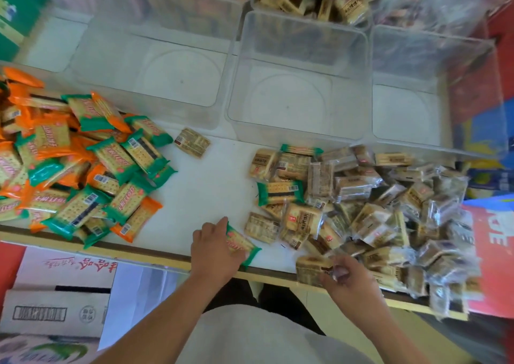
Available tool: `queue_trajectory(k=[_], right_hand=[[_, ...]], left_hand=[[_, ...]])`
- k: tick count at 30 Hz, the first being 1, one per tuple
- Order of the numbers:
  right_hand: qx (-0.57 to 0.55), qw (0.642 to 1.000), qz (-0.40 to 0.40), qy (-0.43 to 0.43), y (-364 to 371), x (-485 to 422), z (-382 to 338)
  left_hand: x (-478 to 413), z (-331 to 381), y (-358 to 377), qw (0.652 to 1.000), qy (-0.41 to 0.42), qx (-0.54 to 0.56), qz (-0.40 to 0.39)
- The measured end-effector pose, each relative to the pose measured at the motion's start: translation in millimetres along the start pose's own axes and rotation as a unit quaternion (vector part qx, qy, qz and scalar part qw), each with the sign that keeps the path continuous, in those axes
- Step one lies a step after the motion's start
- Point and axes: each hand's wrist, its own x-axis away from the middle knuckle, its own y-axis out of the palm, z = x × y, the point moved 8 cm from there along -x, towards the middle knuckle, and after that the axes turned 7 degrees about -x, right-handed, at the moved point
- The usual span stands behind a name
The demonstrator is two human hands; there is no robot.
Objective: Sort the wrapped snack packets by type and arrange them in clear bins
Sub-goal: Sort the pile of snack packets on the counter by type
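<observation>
**Both hands on packets at the near table edge**

The left hand grips a green-wrapped cracker packet lying on the white table. The right hand pinches a clear-wrapped brown packet beside the right pile. A green-and-orange pile lies left, and clear bins stand beyond.

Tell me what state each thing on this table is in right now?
Left bin: empty.
Middle bin: empty.
Right bin: empty.
Green-and-orange pile: loose, colours mixed.
Brown pile: loose, stray green packets mixed in.
Green packet: gripped by left hand.
Brown packet: held by right hand.
</observation>
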Motion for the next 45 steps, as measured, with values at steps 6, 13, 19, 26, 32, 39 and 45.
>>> queue_trajectory(k=[6, 13, 19, 26, 32, 39, 45], right_hand=[[0.16, 0.973, 0.087, -0.145, -15, 2, -11], [0.191, 0.932, 0.177, -0.252, -18, 11, -34], [0.06, 0.949, 0.131, -0.282, -3, 10, -61], [0.189, 0.919, 0.156, -0.309, 20, -10, -92], [0.29, 0.889, 0.165, -0.315, 31, -30, -99], [0.333, 0.886, 0.133, -0.294, 28, -43, -96], [0.15, 0.979, 0.024, -0.133, 25, -39, -103]], left_hand=[[0, -1, -1, 0.987, -0.012, 0.157, -0.04], [14, 44, -5, 0.943, 0.039, 0.296, -0.146], [-11, 47, -7, 0.968, 0.047, 0.241, -0.044], [-17, 46, -2, 0.937, 0.008, 0.34, -0.084], [-14, 22, -17, 0.909, -0.007, 0.412, -0.071], [-7, -3, -37, 0.887, -0.053, 0.457, -0.034], [0, -33, -45, 0.871, -0.094, 0.481, -0.004]])
